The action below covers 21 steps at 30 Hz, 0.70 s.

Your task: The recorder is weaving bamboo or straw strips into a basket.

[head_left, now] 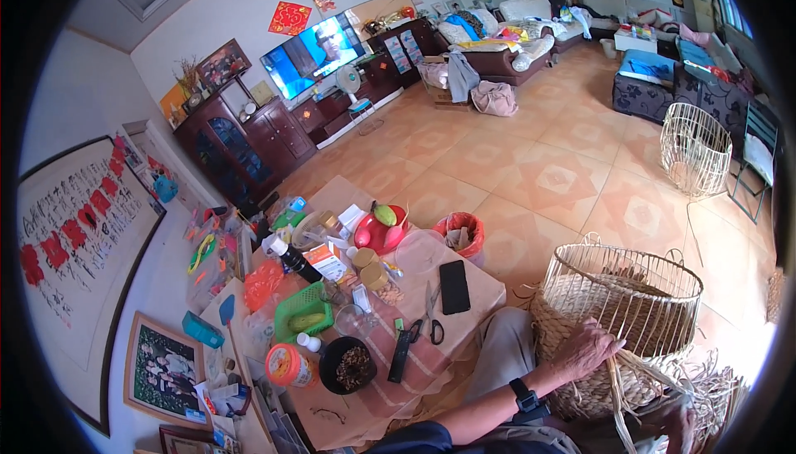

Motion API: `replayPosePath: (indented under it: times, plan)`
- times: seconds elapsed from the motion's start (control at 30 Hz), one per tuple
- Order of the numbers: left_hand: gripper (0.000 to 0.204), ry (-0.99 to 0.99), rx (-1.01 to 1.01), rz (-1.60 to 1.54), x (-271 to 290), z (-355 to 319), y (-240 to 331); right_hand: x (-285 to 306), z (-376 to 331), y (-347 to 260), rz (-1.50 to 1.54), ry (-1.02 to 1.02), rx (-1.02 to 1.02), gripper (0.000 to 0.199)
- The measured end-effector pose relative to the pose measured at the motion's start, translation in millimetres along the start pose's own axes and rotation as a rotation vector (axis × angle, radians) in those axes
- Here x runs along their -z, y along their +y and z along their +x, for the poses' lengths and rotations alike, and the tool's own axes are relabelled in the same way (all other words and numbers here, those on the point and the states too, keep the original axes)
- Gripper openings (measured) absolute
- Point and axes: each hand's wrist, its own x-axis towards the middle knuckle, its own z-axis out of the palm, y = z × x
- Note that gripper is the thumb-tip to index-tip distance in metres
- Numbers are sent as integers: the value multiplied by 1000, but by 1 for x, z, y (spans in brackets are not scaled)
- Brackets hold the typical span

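A partly woven basket (572, 313) stands at my knees at the lower right. Its lower part is thick braided straw, and bare thin ribs rise from it to a hoop rim with small loops. My left hand (587, 349), with a black watch on the wrist, lies against the near side of the basket. Its fingers are closed on a strand of straw (616, 388) that hangs down the front. My right hand (681, 422) is low at the right, dark and blurred beside the straw, and its fingers are not clear. Loose straw (721, 400) spreads in a bundle beyond it.
Left of my leg, a cloth-covered table (481, 288) holds a phone (454, 286), scissors (431, 315), a remote (400, 356), a black bowl (348, 365) and a green basket (303, 309). A red-lined bin (460, 236) stands behind it. Another ribbed basket frame (695, 151) sits farther right.
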Motion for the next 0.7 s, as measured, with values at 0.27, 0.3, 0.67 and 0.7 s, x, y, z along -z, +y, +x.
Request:
replayPosePath:
  times: [0.27, 0.3, 0.67, 0.7]
  plan:
    - [32, -72, 26, -70, -7, 5, 20, -94, -23, -199, -349, -49, 333, 53]
    - [25, -15, 72, -229, 6, 8, 22, -111, -18, -204, -361, -92, 233, 52]
    - [44, 163, 54, -146, 63, -6, 33, -106, -28, -197, -229, -283, 63, 17]
    - [47, 71, 41, -150, 61, -5, 35, -94, -32, -204, -151, -353, 28, 18]
